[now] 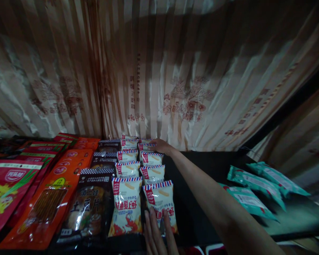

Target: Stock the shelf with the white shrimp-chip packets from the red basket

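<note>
Two rows of white snack bags with red-and-blue striped top edges stand one behind another on a black shelf. My left hand [161,232] rests its outstretched fingers against the front snack bag [161,202] of the right row. At the back of that same row, my right hand [163,146] has its fingers at the upper right edge of a rear snack bag [147,146]; its fingertips are partly hidden. Beside them stands the left row, led by another white snack bag [127,205].
Dark potato-chip bags [86,205], orange packets [49,198] and red packets [12,191] fill the left side. Several teal packets [255,187] lie at the right. A pleated, printed curtain [154,78] hangs behind the black shelf [188,212].
</note>
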`<action>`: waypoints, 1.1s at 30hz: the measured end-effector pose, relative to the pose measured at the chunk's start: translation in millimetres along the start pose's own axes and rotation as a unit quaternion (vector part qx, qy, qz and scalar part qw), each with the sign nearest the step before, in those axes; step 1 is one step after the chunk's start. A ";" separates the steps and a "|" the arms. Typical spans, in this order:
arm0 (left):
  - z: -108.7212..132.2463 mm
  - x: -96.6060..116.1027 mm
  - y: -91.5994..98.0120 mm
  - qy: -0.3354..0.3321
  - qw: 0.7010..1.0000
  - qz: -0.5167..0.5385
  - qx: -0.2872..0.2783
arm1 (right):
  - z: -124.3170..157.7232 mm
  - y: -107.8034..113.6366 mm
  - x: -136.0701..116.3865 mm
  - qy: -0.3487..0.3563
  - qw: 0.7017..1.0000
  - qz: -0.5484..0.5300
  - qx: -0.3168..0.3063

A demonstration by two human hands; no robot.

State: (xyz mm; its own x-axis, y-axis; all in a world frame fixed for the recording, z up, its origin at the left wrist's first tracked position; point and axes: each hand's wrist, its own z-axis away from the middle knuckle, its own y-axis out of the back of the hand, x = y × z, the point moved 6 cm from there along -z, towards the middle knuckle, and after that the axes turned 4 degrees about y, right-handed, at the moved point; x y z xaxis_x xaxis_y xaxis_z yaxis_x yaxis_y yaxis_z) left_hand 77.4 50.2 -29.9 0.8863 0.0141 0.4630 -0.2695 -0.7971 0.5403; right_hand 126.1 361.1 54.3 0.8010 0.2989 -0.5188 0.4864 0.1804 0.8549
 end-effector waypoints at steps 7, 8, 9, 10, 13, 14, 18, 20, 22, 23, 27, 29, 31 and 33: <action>-2.9 1.7 3.7 0.013 1.000 0.002 -0.013 | 1.8 3.0 -2.7 0.002 0.999 0.047 0.006; -2.9 2.0 4.4 0.017 1.000 0.005 -0.020 | 2.6 4.1 -3.6 0.005 0.998 0.057 0.009; -2.7 2.1 5.0 0.021 0.999 0.009 -0.027 | 3.5 5.0 -4.7 0.009 0.998 0.066 0.011; -2.3 2.1 5.4 0.026 0.999 0.016 -0.035 | 4.7 5.7 -6.0 0.013 0.997 0.074 0.013; -0.7 1.7 5.9 0.043 0.996 0.041 -0.059 | 8.6 6.2 -10.0 0.022 0.995 0.093 0.018; -0.2 1.6 5.9 0.048 0.996 0.047 -0.064 | 9.8 5.9 -11.0 0.023 0.995 0.097 0.019; 1.8 1.2 4.8 0.060 0.994 0.050 -0.076 | 13.6 6.0 -14.1 0.025 0.993 0.112 0.035; 2.4 1.2 4.1 0.062 0.994 0.050 -0.081 | 14.8 7.7 -15.4 0.028 0.991 0.120 0.047; 2.5 1.5 4.0 0.061 0.993 0.051 -0.086 | 15.7 9.7 -17.1 0.035 0.990 0.126 0.055; 2.3 1.7 4.1 0.061 0.993 0.051 -0.088 | 16.0 10.4 -18.1 0.040 0.989 0.128 0.056; -0.2 1.9 7.0 0.067 0.992 0.053 -0.093 | 16.4 10.0 -20.7 0.051 0.990 0.123 0.049; -2.3 2.3 9.4 0.068 0.991 0.065 -0.098 | 16.4 8.1 -20.5 0.052 0.991 0.115 0.043; -4.5 3.1 11.7 0.068 0.989 0.081 -0.107 | 16.7 6.0 -19.5 0.051 0.993 0.105 0.037; -6.6 3.8 13.7 0.072 0.986 0.093 -0.115 | 17.8 5.2 -18.7 0.052 0.994 0.096 0.031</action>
State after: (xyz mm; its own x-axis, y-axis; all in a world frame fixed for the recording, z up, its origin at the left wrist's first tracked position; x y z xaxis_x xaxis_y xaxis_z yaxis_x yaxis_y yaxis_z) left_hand 74.6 43.3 -16.2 0.7558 -0.0207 0.6545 -0.5147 -0.6367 0.5742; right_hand 119.9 339.8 68.4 0.8421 0.4182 -0.3406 0.3516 0.0531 0.9346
